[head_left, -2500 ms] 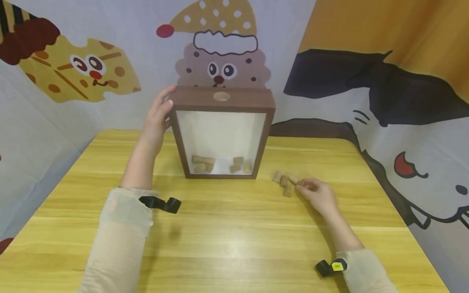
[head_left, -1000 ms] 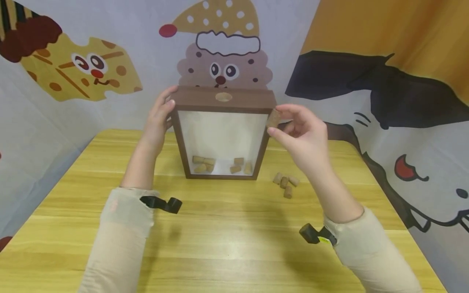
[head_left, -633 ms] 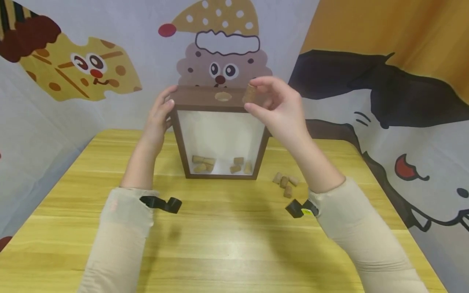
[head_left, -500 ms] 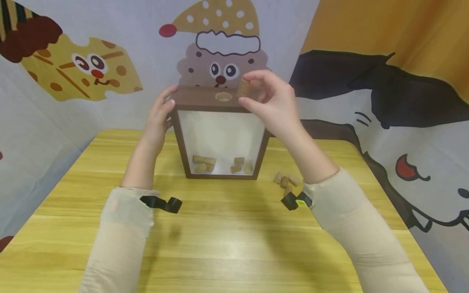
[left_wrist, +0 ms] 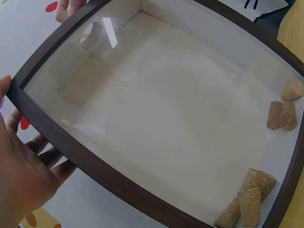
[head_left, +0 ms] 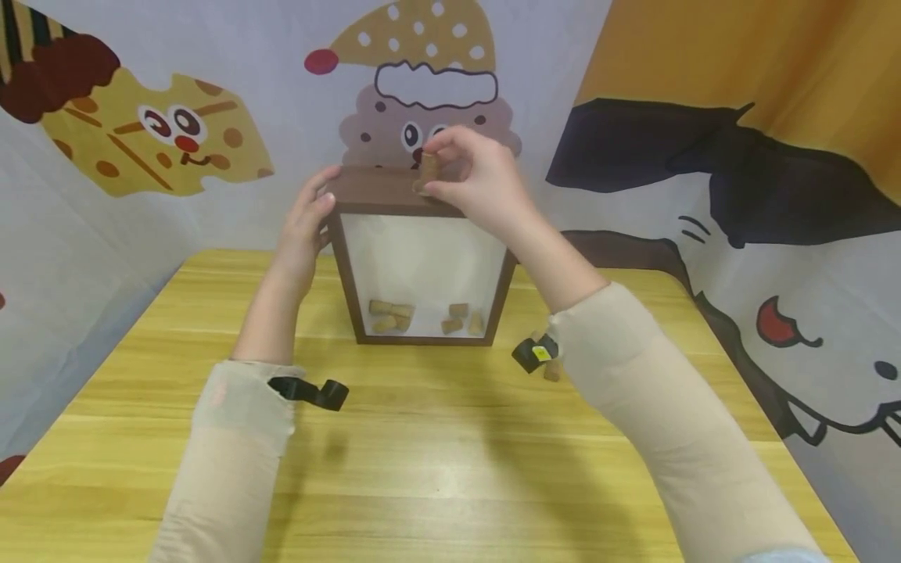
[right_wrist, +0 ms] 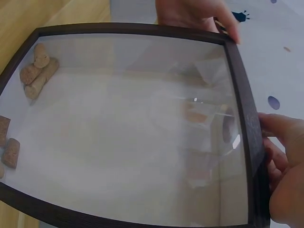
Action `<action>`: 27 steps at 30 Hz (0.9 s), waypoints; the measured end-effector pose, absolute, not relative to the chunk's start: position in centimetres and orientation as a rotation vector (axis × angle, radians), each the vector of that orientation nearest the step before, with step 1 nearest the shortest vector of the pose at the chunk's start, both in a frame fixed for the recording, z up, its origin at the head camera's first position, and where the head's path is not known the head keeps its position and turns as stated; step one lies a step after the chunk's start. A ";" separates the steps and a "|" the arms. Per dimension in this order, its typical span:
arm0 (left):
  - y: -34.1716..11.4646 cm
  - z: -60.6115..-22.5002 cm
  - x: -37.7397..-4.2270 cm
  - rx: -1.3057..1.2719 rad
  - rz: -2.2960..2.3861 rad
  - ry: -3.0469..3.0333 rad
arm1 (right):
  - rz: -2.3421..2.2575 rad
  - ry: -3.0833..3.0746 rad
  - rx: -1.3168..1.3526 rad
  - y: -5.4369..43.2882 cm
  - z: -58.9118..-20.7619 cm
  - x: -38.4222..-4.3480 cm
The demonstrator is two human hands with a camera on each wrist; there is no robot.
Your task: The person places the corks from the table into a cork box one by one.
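A brown-framed shadow box (head_left: 425, 340) with a clear front stands upright on the table. My left hand (head_left: 299, 238) holds its upper left corner; the left wrist view has the fingers (left_wrist: 50, 156) spread along the frame's side. Above the round hole in the box's top, my right hand (head_left: 486, 180) pinches an upright cork (head_left: 429, 166) between thumb and fingers. The cork's lower end is at the hole; whether it has entered cannot be told. Inside the box, several corks (left_wrist: 250, 206) lie in two groups at the bottom. The right wrist view hides the held cork.
On the wooden table (head_left: 422, 469), a few loose corks (head_left: 552, 372) lie right of the box, mostly covered by the black wrist camera (head_left: 526, 356). A cartoon-printed cloth (head_left: 232, 195) hangs close behind the box.
My right hand picked up a cork from the loose pile, lifted it and carried it left over the box's top to the hole. The left hand stayed on the corner.
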State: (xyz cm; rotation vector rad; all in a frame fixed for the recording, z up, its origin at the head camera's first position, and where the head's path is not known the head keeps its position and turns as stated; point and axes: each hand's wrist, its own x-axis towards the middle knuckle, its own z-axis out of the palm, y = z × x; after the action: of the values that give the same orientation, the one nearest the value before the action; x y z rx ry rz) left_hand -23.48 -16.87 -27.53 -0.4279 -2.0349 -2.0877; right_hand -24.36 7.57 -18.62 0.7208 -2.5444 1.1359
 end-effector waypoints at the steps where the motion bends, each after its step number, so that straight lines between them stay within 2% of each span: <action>1: -16.9 -27.5 -23.5 -0.429 -2.086 -2.037 | 1.118 -2.567 0.713 7.5 -18.6 -24.5; 18: -16.9 -27.6 -23.4 -0.427 -2.082 -2.041 | 1.062 -2.720 0.596 7.0 -18.2 -25.0; 27: -16.9 -27.5 -23.3 -0.422 -2.066 -2.056 | 1.288 -2.382 0.666 8.5 -19.7 -22.8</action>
State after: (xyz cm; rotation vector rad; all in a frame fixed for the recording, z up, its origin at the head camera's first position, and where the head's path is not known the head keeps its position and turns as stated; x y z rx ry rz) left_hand -23.34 -16.91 -27.52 -0.4221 -2.0565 -2.0659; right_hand -22.78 8.53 -19.71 0.6657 -2.3823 1.2883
